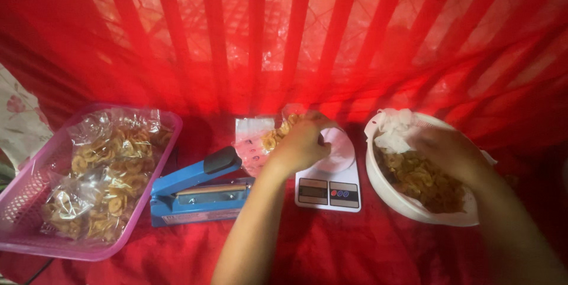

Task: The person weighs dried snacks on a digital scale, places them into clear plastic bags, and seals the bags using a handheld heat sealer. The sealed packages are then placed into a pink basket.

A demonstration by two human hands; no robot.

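Left hand (303, 143) gripping clear chip bag (260, 140) over white kitchen scale (328, 187), right hand (447, 152) (blurred, grasp unreadable) inside white bowl (378, 178) of banana chips (423, 181), blue heat sealer (198, 193) alongside, pink basket (35, 202) of filled bags.

You have one view only, taken from a camera worn on the head and aimed steeply down and forward over a work surface covered in red cloth (331, 249). Your own forearms enter from the bottom edge, so the lens sits close above the near side. The left hand (302, 143) falls near frame centre over a white kitchen scale (329, 187), the right hand (447, 152) to the right over a white bowl (378, 181). A red curtain (284, 30) fills the upper half, facing you. With no second view, no part of the scene is shared
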